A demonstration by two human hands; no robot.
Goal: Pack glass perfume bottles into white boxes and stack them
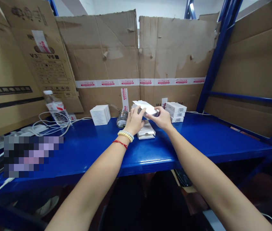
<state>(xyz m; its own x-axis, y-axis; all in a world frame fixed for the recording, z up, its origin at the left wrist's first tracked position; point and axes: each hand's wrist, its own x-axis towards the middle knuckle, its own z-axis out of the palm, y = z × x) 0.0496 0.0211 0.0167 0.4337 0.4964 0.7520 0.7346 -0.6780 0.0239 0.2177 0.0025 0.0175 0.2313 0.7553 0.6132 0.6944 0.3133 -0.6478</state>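
Both my hands grip a small white cardboard box (147, 108), held tilted above the blue shelf top. My left hand (135, 120) has its fingers on the box's left side, and my right hand (162, 118) clasps its right end. Directly below lies another white box (146, 131), its near end flap standing open. Left of my left hand is a stack of dark round items (122, 118) in clear wrap. Several white boxes (100, 115) stand in a row farther left. Behind my right hand, three white boxes (176, 112) with barcode labels are piled up.
Cardboard sheets (107, 57) wall in the back and sides of the blue shelf (198, 134). At left are a plastic bottle (57, 109), coiled white cable (40, 123), a power strip (21, 132) and a pixelated item (32, 155). A blue upright (219, 54) rises at right.
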